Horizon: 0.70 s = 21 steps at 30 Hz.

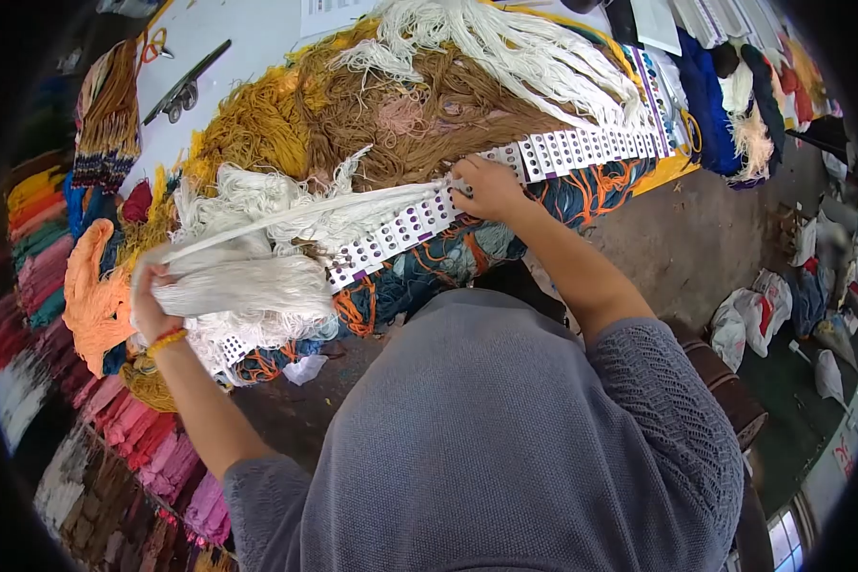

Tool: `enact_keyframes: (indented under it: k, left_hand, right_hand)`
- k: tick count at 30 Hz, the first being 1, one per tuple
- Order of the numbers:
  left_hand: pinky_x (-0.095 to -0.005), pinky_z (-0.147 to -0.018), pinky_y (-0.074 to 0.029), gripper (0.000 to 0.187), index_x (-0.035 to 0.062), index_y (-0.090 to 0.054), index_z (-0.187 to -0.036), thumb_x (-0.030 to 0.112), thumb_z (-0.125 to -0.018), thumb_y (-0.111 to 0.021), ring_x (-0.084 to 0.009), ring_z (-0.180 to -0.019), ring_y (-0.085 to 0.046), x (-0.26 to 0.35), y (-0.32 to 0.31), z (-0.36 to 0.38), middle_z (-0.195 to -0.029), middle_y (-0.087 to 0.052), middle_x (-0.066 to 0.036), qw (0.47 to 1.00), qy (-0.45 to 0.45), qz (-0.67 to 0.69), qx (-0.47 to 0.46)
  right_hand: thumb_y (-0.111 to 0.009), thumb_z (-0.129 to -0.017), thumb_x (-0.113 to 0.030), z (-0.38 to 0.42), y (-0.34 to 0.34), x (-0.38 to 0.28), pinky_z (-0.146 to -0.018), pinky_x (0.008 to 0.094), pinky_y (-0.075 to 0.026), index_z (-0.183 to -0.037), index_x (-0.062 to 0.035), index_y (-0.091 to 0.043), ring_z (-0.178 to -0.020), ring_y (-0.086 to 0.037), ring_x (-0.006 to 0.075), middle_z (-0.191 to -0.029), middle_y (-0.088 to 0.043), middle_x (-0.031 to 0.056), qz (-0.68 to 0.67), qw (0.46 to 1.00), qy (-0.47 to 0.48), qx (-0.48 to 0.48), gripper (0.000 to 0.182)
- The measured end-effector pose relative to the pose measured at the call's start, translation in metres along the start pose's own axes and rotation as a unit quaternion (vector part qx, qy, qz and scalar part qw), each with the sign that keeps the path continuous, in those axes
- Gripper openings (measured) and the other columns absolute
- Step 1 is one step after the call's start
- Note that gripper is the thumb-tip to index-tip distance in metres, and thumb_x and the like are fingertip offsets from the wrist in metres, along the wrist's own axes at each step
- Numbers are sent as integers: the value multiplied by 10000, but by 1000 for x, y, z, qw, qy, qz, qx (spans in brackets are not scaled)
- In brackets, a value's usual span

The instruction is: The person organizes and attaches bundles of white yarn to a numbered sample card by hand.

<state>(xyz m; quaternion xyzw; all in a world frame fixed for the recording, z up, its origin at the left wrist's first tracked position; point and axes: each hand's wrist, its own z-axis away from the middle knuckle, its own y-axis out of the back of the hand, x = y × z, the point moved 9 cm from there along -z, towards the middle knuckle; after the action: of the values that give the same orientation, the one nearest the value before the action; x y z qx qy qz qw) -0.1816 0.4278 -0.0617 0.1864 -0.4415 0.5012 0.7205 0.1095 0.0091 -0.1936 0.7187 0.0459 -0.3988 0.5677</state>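
My left hand [153, 300] is closed around a thick hank of white yarn [248, 284] at the left of the table. From there a stretched band of white strands [324, 208] runs right to my right hand [491, 191]. My right hand's fingers are pinched on the far end of those strands, over a row of white punched cards [391, 238]. The cards carry dark round holes and lie in a long line near the table's front edge. Loose white yarn [229, 205] is heaped behind the hank.
Brown yarn [429, 95], yellow yarn [257, 119] and another white bundle [524, 57] cover the table behind. Blue and orange yarn [582, 195] lies along the front edge. Orange-handled scissors [153, 46] and yellow-handled scissors [691, 132] lie at opposite ends. Coloured skeins [148, 419] are stacked at lower left.
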Motion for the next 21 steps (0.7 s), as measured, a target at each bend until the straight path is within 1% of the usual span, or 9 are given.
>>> enact_keyframes:
  k: [2, 6, 7, 8, 9, 11, 13, 16, 21]
  left_hand:
    - [-243, -607, -426, 179, -3, -582, -882, 138, -784, -529, -121, -669, -524, 52, 29, 7, -793, -552, -48, 958, -127, -168, 197]
    - [-280, -810, -384, 295, 22, -572, -1024, 222, -816, -514, -123, -901, -501, 22, -70, 26, -998, -567, -42, 908, -187, -372, 52]
    - [-278, -827, -378, 321, 46, -560, -1049, 270, -832, -483, -137, -916, -506, -11, -137, 51, -1028, -561, -48, 647, -397, -639, -123]
    - [-266, -807, -389, 327, 68, -547, -1073, 288, -840, -482, -129, -896, -511, -68, -142, 38, -1029, -557, -38, 917, -75, -387, -59]
    - [-246, -743, -411, 323, 80, -567, -1046, 315, -835, -499, -94, -843, -506, -112, -199, 54, -972, -558, -11, 913, -78, -323, -236]
    - [-246, -685, -432, 273, 62, -601, -978, 274, -812, -554, -92, -777, -542, -187, -248, 63, -849, -603, -2, 903, 15, -328, -279]
    - [-307, -733, -453, 339, 76, -573, -1029, 313, -787, -553, -175, -830, -582, -218, -293, 64, -886, -619, -65, 808, -169, -439, -356]
    - [-355, -823, -416, 510, 70, -545, -1079, 468, -765, -487, -319, -953, -534, -265, -306, 46, -1007, -574, -168, 662, -223, -661, -274]
    - [-351, -864, -397, 617, 77, -517, -1123, 555, -745, -426, -329, -1011, -506, -280, -297, 36, -1090, -530, -187, 621, -67, -747, -228]
  right_hand:
    - [-560, -691, -268, 1, -1, 3, -594, 391, -445, -861, -93, -519, -702, -544, 285, -802, -526, 92, -29, 999, -29, -7, 247]
    - [-558, -692, -268, 3, 2, 1, -614, 388, -443, -864, -86, -519, -719, -543, 282, -812, -530, 92, -50, 997, -57, -4, 254]
    - [-560, -692, -270, 3, 4, -1, -620, 388, -442, -862, -83, -521, -725, -543, 280, -814, -532, 92, -58, 996, -67, -13, 255]
    - [-561, -692, -271, 4, 5, 1, -626, 387, -441, -861, -81, -523, -732, -544, 279, -816, -534, 91, -66, 994, -79, -22, 257]
    - [-561, -692, -271, 5, 5, 2, -626, 387, -441, -861, -81, -523, -732, -544, 279, -816, -534, 91, -66, 994, -82, -19, 257]
    - [-566, -688, -271, 7, 4, 3, -622, 383, -443, -847, -82, -531, -741, -544, 275, -813, -536, 86, -75, 994, -79, -1, 250]
    - [-569, -683, -270, 8, 5, 1, -621, 380, -444, -837, -83, -534, -742, -544, 273, -812, -537, 86, -70, 994, -81, 8, 244]
    - [-573, -674, -261, 8, 8, 0, -618, 374, -446, -819, -87, -537, -741, -545, 271, -805, -538, 86, -58, 995, -82, 26, 230]
    - [-574, -664, -242, 8, 8, 2, -612, 373, -447, -803, -91, -536, -736, -547, 274, -784, -540, 90, -62, 993, -94, 23, 209]
